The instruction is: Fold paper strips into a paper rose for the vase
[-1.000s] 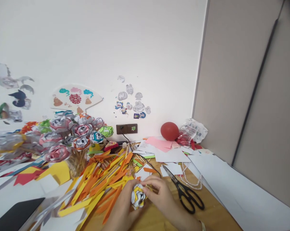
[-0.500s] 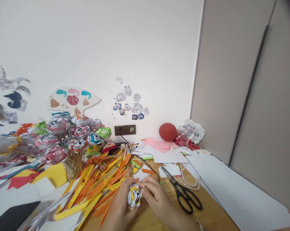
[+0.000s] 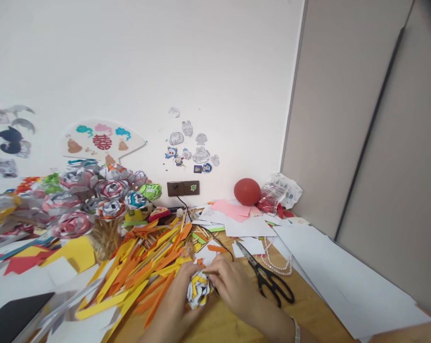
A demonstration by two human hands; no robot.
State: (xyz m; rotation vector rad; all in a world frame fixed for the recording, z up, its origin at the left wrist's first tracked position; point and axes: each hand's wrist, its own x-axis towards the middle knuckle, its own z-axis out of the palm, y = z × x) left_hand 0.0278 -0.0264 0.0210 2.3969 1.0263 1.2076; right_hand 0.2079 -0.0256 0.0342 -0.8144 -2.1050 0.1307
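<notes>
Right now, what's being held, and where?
A yellow and white paper flower: left hand around its side, right hand at its upper edge, grip unclear.

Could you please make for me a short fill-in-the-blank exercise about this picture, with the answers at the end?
1. The left hand holds a paper flower coloured white and ____.
2. Beside the right hand lie ____ with black handles.
3. The balloon next to the clear plastic bag is ____.
4. The pale bracelet is on the ____ wrist.

Missing words: yellow; scissors; red; right.
</notes>
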